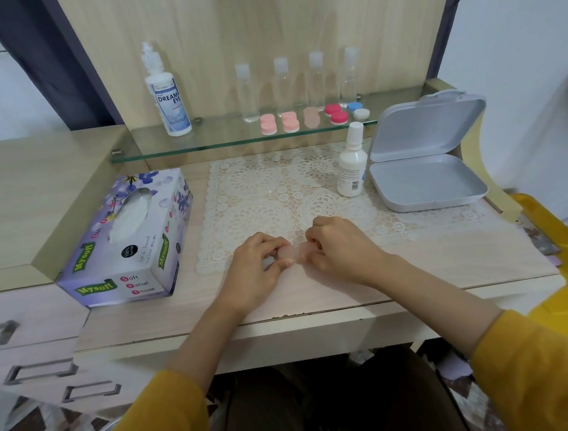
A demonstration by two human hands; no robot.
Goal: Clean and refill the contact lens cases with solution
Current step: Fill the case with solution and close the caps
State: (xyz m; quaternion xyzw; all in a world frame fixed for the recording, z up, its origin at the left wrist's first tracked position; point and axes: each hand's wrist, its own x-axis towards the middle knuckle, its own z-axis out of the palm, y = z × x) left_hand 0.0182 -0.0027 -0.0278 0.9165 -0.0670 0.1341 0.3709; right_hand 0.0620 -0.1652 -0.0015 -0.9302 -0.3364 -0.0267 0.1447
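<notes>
1. Holding a pale pink lens case between them, the left hand and right hand meet at the 6 o'clock edge of the lace mat.
2. Both hands have curled fingers pinching the case, the left at its 9 o'clock end and the right at its 3 o'clock end.
3. Whether the case touches the desk cannot be told.
4. From the hands, a tissue box lies at 9 o'clock, just beside the mat.
5. At 1 o'clock a small white bottle stands upright, just beside an open grey tin at 2 o'clock.
6. At 12 o'clock a glass shelf carries a large solution bottle toward 11 o'clock, four clear bottles in a row, and five more lens cases in front of them.
</notes>
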